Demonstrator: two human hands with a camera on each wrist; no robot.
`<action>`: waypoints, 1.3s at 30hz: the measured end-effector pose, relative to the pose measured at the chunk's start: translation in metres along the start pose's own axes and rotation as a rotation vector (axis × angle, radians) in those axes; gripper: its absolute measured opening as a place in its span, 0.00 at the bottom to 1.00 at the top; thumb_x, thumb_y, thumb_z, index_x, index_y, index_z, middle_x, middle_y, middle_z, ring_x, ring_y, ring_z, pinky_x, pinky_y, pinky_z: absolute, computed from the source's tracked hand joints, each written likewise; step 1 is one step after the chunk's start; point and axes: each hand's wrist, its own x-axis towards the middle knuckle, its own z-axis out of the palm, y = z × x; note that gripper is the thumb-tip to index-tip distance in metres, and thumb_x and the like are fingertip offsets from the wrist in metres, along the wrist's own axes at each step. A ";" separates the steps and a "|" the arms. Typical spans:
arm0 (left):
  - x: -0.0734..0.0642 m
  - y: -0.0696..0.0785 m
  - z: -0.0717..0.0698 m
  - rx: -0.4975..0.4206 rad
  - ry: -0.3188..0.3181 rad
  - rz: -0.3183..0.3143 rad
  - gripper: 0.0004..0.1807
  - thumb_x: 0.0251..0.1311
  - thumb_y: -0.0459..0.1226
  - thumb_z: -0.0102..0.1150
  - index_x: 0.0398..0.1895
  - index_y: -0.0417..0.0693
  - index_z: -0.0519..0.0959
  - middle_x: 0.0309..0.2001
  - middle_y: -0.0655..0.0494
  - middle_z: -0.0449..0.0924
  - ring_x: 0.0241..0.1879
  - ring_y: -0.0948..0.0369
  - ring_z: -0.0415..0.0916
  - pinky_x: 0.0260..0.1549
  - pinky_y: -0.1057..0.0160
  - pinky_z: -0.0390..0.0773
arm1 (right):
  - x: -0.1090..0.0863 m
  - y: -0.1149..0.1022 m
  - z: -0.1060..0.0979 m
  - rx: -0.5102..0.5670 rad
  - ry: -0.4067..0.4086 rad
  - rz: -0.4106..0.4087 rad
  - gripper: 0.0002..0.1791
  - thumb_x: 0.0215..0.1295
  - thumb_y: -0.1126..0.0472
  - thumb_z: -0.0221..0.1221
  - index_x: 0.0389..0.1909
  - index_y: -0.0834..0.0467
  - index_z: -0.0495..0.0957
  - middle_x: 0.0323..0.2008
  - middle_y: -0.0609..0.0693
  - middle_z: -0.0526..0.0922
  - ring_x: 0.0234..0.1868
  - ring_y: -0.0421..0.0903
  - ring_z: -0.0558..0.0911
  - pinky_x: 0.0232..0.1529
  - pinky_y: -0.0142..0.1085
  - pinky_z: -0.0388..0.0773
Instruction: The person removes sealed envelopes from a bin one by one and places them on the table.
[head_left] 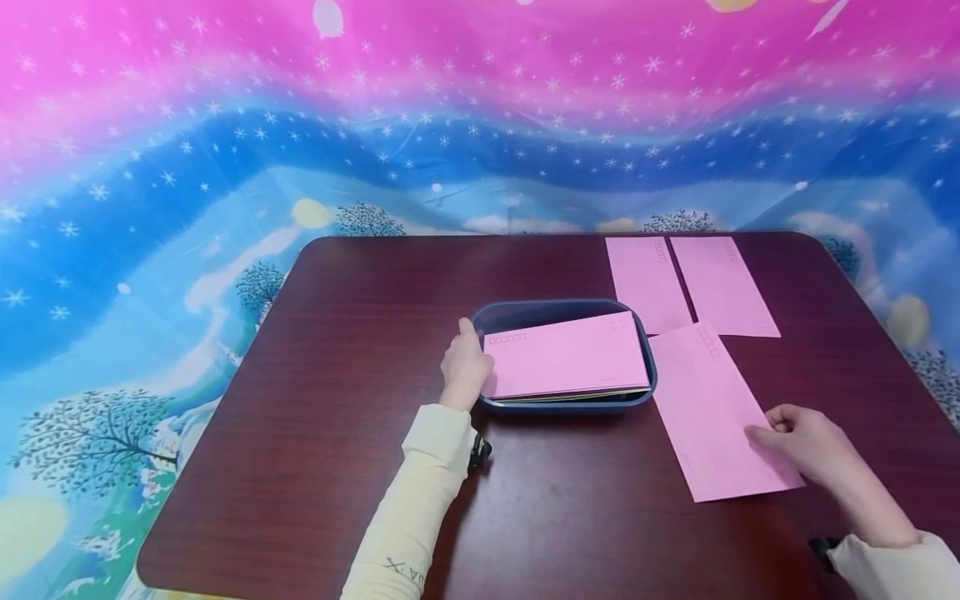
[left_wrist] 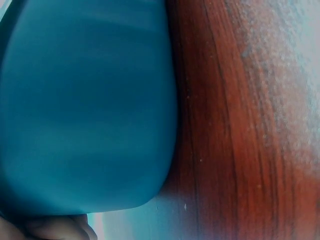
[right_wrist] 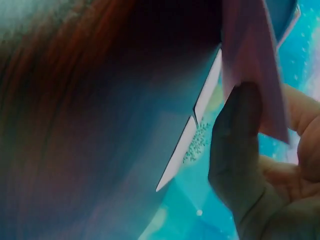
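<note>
A dark blue rounded plastic box (head_left: 566,408) stands mid-table with a stack of envelopes inside, a pink envelope (head_left: 562,358) on top. My left hand (head_left: 465,367) grips the box's left end, its thumb over the rim. In the left wrist view the box wall (left_wrist: 90,110) fills much of the picture, with fingers (left_wrist: 60,227) at its lower edge. My right hand (head_left: 806,442) pinches another pink envelope (head_left: 723,417) near its lower right corner. In the right wrist view that envelope (right_wrist: 252,60) is seen nearly edge-on, raised above the table.
Two more pink envelopes, a left one (head_left: 648,287) and a right one (head_left: 723,287), lie side by side at the table's back right. The dark wooden table (head_left: 300,400) has rounded corners. Behind it hangs a colourful printed cloth (head_left: 480,142).
</note>
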 end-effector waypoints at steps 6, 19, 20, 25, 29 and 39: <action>0.000 0.000 -0.001 0.003 0.006 0.007 0.33 0.55 0.31 0.56 0.65 0.40 0.59 0.47 0.39 0.80 0.40 0.45 0.81 0.36 0.49 0.78 | 0.005 -0.007 0.002 -0.046 -0.145 0.067 0.17 0.61 0.52 0.58 0.27 0.65 0.72 0.22 0.48 0.71 0.26 0.43 0.67 0.29 0.35 0.62; 0.001 0.001 0.000 0.001 -0.001 -0.005 0.33 0.55 0.31 0.57 0.65 0.41 0.59 0.48 0.40 0.80 0.38 0.47 0.80 0.34 0.50 0.78 | 0.013 -0.011 0.017 -0.071 -0.175 0.077 0.22 0.55 0.52 0.62 0.31 0.68 0.70 0.24 0.54 0.76 0.26 0.46 0.71 0.29 0.36 0.63; 0.001 0.001 0.000 0.002 0.000 -0.006 0.33 0.55 0.31 0.57 0.65 0.41 0.58 0.48 0.40 0.80 0.38 0.47 0.80 0.35 0.50 0.78 | 0.013 -0.011 0.017 -0.071 -0.174 0.076 0.22 0.55 0.52 0.62 0.32 0.68 0.70 0.24 0.54 0.75 0.26 0.46 0.71 0.29 0.35 0.63; 0.001 0.001 0.000 0.003 0.001 -0.008 0.34 0.55 0.31 0.58 0.66 0.41 0.58 0.48 0.40 0.80 0.38 0.47 0.80 0.34 0.51 0.78 | 0.014 -0.010 0.018 -0.064 -0.175 0.076 0.22 0.56 0.51 0.62 0.32 0.68 0.69 0.22 0.52 0.75 0.24 0.43 0.71 0.28 0.35 0.63; 0.002 0.001 0.001 0.009 -0.003 -0.011 0.34 0.55 0.31 0.58 0.66 0.41 0.58 0.48 0.40 0.80 0.38 0.47 0.81 0.34 0.52 0.78 | 0.015 -0.010 0.019 -0.061 -0.179 0.082 0.23 0.56 0.51 0.62 0.33 0.68 0.69 0.22 0.52 0.76 0.24 0.42 0.73 0.28 0.35 0.64; 0.003 0.001 0.001 0.009 -0.006 -0.013 0.35 0.55 0.31 0.58 0.67 0.41 0.57 0.48 0.40 0.80 0.38 0.47 0.81 0.34 0.51 0.78 | 0.017 -0.008 0.018 -0.091 -0.170 0.082 0.25 0.55 0.48 0.63 0.33 0.68 0.70 0.24 0.54 0.77 0.27 0.46 0.74 0.30 0.37 0.65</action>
